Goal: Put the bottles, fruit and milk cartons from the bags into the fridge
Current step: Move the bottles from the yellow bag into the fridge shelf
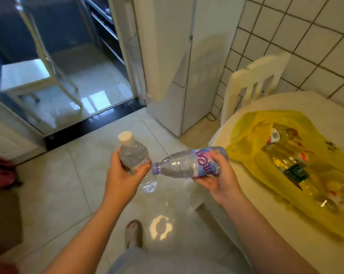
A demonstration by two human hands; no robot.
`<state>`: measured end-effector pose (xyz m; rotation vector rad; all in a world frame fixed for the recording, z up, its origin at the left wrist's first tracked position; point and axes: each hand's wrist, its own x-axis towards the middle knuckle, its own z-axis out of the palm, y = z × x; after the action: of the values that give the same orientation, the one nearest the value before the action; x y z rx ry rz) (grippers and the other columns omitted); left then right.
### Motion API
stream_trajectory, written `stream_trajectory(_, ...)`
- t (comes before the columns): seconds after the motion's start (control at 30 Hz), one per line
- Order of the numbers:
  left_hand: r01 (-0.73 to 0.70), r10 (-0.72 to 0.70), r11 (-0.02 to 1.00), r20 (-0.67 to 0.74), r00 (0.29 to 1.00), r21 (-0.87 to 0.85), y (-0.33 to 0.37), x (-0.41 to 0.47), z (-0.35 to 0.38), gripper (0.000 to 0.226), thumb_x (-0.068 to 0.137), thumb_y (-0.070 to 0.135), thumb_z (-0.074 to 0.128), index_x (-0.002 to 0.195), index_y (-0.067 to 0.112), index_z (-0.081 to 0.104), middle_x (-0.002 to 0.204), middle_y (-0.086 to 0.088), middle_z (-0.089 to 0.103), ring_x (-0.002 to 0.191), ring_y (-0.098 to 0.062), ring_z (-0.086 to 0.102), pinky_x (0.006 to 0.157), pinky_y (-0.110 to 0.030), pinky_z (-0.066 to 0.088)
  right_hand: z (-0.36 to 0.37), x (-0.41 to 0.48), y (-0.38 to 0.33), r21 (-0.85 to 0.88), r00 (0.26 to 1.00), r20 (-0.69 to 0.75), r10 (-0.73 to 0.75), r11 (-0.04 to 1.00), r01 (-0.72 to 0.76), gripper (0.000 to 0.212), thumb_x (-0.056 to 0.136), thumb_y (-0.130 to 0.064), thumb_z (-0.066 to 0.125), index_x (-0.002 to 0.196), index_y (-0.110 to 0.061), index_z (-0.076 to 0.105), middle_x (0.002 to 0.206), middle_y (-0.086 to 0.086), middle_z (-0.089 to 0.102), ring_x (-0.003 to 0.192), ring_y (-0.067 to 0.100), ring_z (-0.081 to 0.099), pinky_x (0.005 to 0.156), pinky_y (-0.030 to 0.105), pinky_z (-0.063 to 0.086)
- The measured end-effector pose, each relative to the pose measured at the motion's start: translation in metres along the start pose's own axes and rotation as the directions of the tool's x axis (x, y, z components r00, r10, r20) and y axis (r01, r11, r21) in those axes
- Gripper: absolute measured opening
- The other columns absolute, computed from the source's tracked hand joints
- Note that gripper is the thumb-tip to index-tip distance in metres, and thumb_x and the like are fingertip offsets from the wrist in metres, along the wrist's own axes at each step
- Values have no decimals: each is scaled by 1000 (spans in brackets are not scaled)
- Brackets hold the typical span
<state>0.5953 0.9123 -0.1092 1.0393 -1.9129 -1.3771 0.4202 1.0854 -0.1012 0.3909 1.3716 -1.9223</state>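
Note:
My left hand [122,173] grips a clear water bottle with a white cap [132,153], held roughly upright over the floor. My right hand [216,175] holds a second clear bottle with a purple label and purple cap [185,164] lying sideways, its cap pointing at the first bottle. A yellow plastic bag [246,127] lies open on the white table [309,101] at the right, with several bottles inside it. The white fridge [167,56] stands ahead with its doors closed.
A white chair [252,82] stands between the fridge and the table against the tiled wall. A glass sliding door [58,56] and dark threshold are to the left. My foot [133,234] is on the tiled floor below.

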Motion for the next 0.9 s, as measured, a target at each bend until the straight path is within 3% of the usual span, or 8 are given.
stream_trajectory(0.1, 40, -42, 999, -116, 992, -19, -24, 24, -56, 70, 72, 36, 87, 129, 29, 49, 115, 14, 65, 102, -3, 65, 87, -30, 56, 61, 4, 36, -22, 993, 31, 112, 994, -112, 28, 87, -29, 67, 111, -15, 65, 97, 13, 71, 91, 29, 69, 73, 42, 58)
stream_trajectory(0.17, 49, -52, 998, -168, 984, -26, -44, 47, -96, 70, 74, 34, 88, 131, 29, 48, 116, 13, 64, 104, -5, 65, 92, -38, 56, 106, 9, 60, -39, 985, 38, 166, 986, -165, 28, 86, -32, 65, 109, -17, 65, 87, 9, 70, 83, 23, 66, 77, 35, 53)
stream_trajectory(0.33, 92, -97, 995, -174, 980, -37, -83, 108, -210, 73, 70, 37, 89, 132, 31, 50, 118, 8, 68, 106, -14, 68, 94, -50, 56, 226, 14, 115, 60, 960, 69, 271, 959, -275, 54, 78, -29, 70, 129, -12, 62, 106, 13, 67, 98, 26, 63, 87, 33, 53)
stream_trajectory(0.5, 68, -69, 998, -149, 986, -16, -96, 160, -300, 68, 72, 34, 87, 130, 31, 51, 117, 9, 68, 104, -11, 68, 93, -45, 57, 325, 18, 157, 76, 931, 153, 333, 935, -347, 67, 65, -34, 75, 128, -14, 63, 111, 14, 68, 103, 29, 66, 83, 35, 57)
stream_trajectory(0.67, 54, -60, 997, -140, 988, -50, -104, 208, -347, 73, 74, 30, 87, 136, 31, 49, 120, 10, 67, 109, -12, 66, 96, -46, 55, 388, 24, 182, 114, 869, 297, 396, 889, -444, 65, 70, -37, 75, 129, -12, 61, 116, 15, 67, 101, 29, 65, 85, 36, 55)
stream_trajectory(0.8, 17, -26, 997, -114, 993, -78, -104, 246, -363, 82, 76, 25, 84, 146, 30, 41, 129, 9, 63, 117, -11, 62, 97, -42, 55, 431, 45, 190, 53, 802, 458, 384, 888, -456, 85, 65, -39, 87, 138, -9, 55, 123, 16, 64, 104, 29, 64, 90, 38, 52)
stream_trajectory(0.9, -4, -8, 995, -113, 994, -104, -100, 281, -371, 86, 74, 32, 84, 148, 26, 41, 131, 7, 62, 118, -11, 62, 98, -44, 55, 464, 69, 187, -70, 750, 554, 361, 918, -390, 99, 53, -36, 95, 138, -8, 53, 125, 17, 64, 106, 29, 65, 91, 41, 51)
